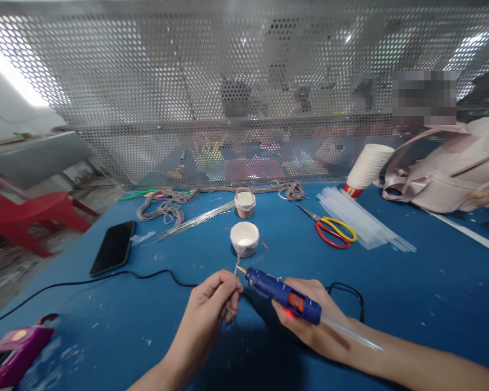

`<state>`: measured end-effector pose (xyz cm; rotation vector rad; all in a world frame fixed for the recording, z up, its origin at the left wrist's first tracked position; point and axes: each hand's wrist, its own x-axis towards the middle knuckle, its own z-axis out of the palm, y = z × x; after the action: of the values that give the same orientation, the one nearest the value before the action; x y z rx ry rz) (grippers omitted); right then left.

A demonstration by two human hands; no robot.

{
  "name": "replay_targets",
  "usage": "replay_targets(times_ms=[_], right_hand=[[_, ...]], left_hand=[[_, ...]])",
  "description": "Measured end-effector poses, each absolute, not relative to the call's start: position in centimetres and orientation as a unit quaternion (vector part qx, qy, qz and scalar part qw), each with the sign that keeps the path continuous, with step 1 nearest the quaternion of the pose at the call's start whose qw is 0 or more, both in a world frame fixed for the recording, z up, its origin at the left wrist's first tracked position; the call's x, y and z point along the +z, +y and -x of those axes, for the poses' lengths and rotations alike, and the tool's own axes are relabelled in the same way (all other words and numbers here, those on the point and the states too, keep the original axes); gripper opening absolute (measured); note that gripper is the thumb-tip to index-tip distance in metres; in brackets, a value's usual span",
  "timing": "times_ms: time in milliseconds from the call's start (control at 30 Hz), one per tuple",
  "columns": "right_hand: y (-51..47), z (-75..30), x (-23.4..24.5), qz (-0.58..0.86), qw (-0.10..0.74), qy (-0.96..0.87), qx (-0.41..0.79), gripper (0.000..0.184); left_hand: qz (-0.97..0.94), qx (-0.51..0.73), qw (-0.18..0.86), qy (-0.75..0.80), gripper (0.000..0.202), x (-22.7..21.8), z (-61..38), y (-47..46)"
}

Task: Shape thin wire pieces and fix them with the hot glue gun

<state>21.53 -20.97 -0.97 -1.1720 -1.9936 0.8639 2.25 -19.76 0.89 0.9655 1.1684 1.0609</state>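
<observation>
My right hand (309, 320) grips a blue hot glue gun (283, 295) with a clear glue stick out its back and a red light lit. Its nozzle points left at a thin grey cord (235, 271) pinched in the fingers of my left hand (212, 304). The cord runs up to a small white paper cup (244, 238) partly wrapped in cord, standing just beyond the hands. A second cup (245, 203), wrapped in cord, stands farther back.
On the blue table (411, 288): a black phone (114, 247) at left, cord bundles (163, 209), thin wires (195, 220), red-yellow scissors (332, 231), clear glue sticks (362, 220), stacked paper cups (367, 168), a pink bag (452, 174). A perforated metal screen (244, 98) stands behind; a black cable (146, 275) crosses.
</observation>
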Motion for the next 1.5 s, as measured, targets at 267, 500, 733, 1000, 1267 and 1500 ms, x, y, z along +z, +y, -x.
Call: replay_targets(times_ms=[267,500,733,1000,1267,1500], right_hand=[[-21.32,-21.59,-0.85,0.450,0.309,-0.789,0.282,0.017],[-21.38,-21.78,-1.40,0.464,0.300,-0.793,0.258,0.014],[-21.36,-21.69,-1.14,0.455,0.313,-0.791,0.263,0.014],[-21.30,-22.23,-0.64,0.425,0.316,-0.791,0.307,0.013],[-20.97,-21.75,-0.98,0.439,0.314,-0.784,0.306,0.018],[-20.89,-21.75,-1.37,0.446,0.341,-0.771,0.303,0.019]], left_hand=[[-0.420,0.457,0.605,0.499,0.026,0.63,-2.27,-19.70],[-0.427,0.458,0.596,0.502,0.026,0.65,-2.30,-19.68],[-0.432,0.456,0.594,0.503,0.027,0.49,-2.22,-19.66],[-0.418,0.462,0.599,0.504,0.026,0.21,-2.08,-19.51],[-0.410,0.462,0.608,0.499,0.026,0.10,-2.06,-19.55],[-0.408,0.457,0.610,0.503,0.025,0.08,-2.17,-19.38]])
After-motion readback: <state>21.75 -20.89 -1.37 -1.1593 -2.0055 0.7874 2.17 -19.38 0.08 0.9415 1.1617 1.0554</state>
